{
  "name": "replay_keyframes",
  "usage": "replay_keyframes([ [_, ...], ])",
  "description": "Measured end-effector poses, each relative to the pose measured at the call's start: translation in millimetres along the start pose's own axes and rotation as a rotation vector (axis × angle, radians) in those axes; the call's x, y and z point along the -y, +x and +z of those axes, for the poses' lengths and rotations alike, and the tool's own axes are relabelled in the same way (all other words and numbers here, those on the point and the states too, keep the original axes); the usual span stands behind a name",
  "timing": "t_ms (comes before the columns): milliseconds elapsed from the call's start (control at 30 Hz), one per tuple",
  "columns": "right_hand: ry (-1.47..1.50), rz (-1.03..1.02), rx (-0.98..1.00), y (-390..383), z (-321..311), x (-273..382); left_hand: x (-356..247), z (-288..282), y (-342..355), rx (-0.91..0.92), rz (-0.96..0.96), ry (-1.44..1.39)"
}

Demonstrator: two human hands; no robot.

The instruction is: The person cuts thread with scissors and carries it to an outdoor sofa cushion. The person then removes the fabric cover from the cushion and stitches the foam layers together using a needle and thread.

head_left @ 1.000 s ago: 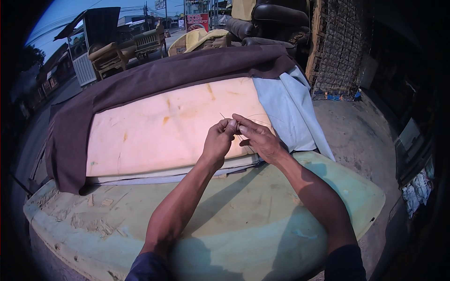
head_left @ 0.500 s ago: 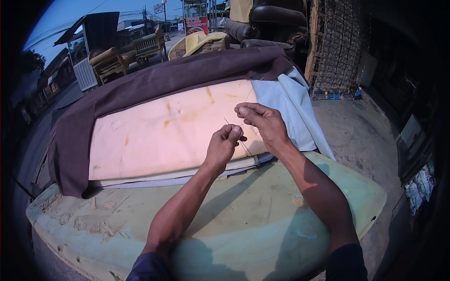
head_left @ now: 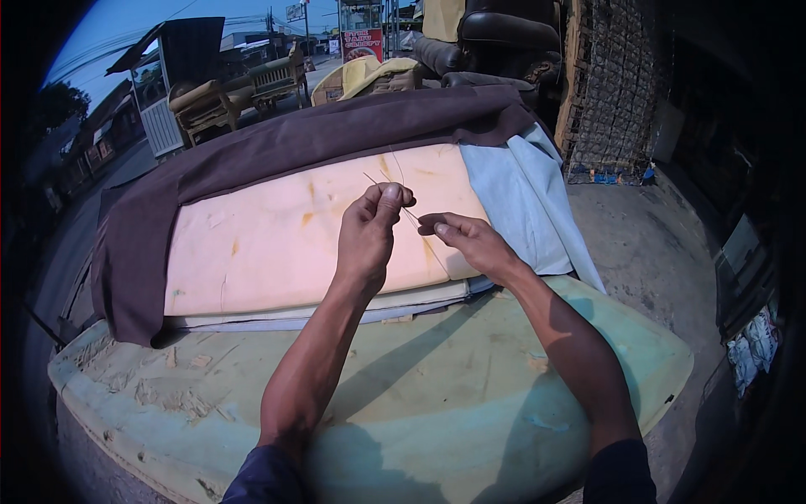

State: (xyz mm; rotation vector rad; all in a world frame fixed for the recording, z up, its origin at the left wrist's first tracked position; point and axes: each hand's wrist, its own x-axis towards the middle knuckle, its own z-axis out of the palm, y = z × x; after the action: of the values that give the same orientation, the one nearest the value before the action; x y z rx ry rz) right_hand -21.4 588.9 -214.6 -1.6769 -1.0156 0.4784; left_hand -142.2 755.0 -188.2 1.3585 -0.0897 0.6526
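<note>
My left hand point(head_left: 378, 206) is raised over pale pink foam point(head_left: 252, 244), pinching a long thin needle point(head_left: 371, 178) whose tip sticks out to the upper left. Fine thread trails from it. Lower and to the right, my right hand point(head_left: 457, 235) has its fingertips closed at the lower end of the needle or thread; which of the two, I cannot tell. Dark brown fabric point(head_left: 133, 277) is folded along the foam's back and left side, and light blue cloth point(head_left: 529, 210) lies at its right. Beneath them is a larger greenish foam slab point(head_left: 193, 382) with torn patches.
Worn dark sofa pieces point(head_left: 504, 34) are stacked behind, beside a wire spring frame point(head_left: 609, 109). Wooden furniture point(head_left: 277, 80) and a street stall point(head_left: 361, 29) stand farther back, with a road at left. Concrete ground point(head_left: 638, 244) borders the right, where white bags point(head_left: 747, 353) lie.
My left hand has risen and shifted left, carrying the needle. My right hand, which half a second ago was the higher one, has dropped below it.
</note>
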Motion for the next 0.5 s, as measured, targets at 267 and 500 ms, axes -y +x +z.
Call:
replay_keyframes([
  [267,0.180,-0.151,0.011,-4.0,25.8,24.2,-10.7,-11.1,3.5,-0.002,0.010,0.078],
  [500,0.223,-0.162,-0.293,-5.2,20.6,24.6,-3.7,-10.2,9.3,-0.193,-0.012,0.013],
])
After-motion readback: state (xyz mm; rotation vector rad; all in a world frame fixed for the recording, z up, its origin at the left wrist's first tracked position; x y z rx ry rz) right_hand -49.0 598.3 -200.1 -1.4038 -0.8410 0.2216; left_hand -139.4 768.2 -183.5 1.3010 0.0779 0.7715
